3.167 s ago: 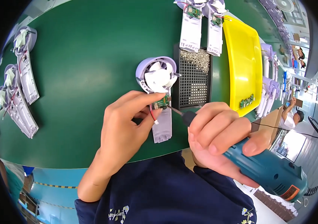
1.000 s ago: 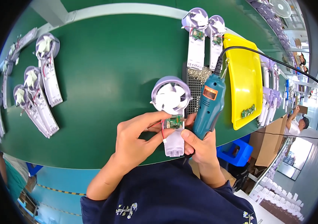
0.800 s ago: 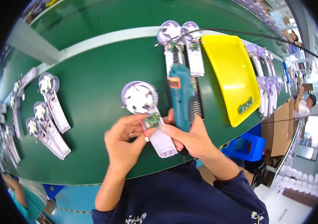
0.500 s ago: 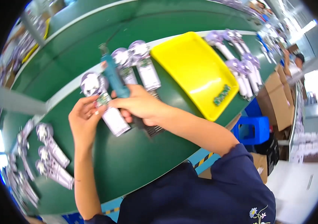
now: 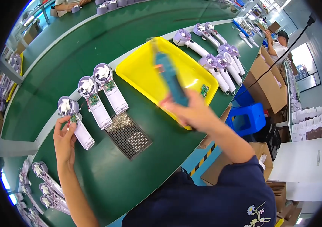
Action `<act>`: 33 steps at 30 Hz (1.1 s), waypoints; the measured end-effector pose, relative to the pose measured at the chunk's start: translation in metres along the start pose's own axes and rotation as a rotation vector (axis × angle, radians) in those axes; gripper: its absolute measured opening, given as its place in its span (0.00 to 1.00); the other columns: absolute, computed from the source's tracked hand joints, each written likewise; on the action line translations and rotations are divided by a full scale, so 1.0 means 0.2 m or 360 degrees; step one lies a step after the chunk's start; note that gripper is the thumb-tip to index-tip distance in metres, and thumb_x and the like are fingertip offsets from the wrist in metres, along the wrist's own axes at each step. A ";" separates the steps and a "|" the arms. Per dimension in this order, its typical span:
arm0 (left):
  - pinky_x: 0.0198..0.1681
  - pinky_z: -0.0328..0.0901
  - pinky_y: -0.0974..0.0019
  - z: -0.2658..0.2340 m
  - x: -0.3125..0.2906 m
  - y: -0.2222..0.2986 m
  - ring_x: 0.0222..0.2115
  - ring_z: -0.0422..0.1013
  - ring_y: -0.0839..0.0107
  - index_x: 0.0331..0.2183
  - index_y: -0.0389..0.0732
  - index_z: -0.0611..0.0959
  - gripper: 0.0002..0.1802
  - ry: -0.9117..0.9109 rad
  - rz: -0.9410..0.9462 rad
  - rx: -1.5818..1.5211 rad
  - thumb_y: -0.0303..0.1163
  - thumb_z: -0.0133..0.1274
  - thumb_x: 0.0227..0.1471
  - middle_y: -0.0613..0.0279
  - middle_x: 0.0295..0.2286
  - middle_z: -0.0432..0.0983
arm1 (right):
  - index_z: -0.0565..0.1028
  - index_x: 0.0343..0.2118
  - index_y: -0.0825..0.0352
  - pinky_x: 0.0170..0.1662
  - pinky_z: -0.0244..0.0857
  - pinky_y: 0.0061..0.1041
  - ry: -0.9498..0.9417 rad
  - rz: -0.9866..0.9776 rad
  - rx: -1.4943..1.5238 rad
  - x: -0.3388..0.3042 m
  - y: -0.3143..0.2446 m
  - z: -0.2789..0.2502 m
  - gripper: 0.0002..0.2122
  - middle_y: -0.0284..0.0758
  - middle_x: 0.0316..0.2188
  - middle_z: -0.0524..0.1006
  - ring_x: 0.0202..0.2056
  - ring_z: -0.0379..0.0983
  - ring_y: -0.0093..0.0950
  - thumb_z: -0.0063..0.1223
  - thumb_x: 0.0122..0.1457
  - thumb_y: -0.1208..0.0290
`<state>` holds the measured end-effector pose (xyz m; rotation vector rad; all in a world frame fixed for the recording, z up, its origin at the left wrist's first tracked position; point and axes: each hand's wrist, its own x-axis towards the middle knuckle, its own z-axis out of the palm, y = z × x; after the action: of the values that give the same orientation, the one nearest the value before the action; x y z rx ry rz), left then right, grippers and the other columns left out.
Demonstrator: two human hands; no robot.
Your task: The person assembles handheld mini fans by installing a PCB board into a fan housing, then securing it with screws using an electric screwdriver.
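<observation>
My left hand pinches a handheld fan at the small green circuit board in its opened handle. This fan is white, with a pale purple head, and lies on the green bench. In my right hand is a teal electric screwdriver, blurred and held up over the yellow tray. Two more opened fans, one nearer and one farther, lie just right of the held one, their boards showing. Beside them sits a black perforated screw tray with small screws heaped at its far end.
Several green circuit boards lie in the yellow tray's right end. Assembled-looking fans lie beyond it, and more fans rest at the near left. A blue stool and cardboard boxes stand off the bench's right side.
My right hand has swung the screwdriver away from the held fan, rightward over the yellow tray. My left hand stays on the fan. The view has shifted too.
</observation>
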<state>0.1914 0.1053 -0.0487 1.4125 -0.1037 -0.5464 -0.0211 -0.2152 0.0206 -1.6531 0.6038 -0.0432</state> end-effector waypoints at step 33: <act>0.40 0.71 0.68 0.03 0.19 -0.07 0.34 0.76 0.70 0.41 0.39 0.76 0.16 -0.0032 -0.0038 0.0026 0.16 0.60 0.49 0.55 0.32 0.79 | 0.75 0.40 0.70 0.39 0.68 0.39 0.0575 -0.0325 -0.1449 -0.09 0.27 -0.31 0.14 0.48 0.32 0.78 0.36 0.75 0.50 0.62 0.51 0.73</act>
<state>0.2183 0.0821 -0.0701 1.4257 -0.1078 -0.5805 -0.0787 -0.2675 -0.0116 -2.6223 0.7838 -0.2491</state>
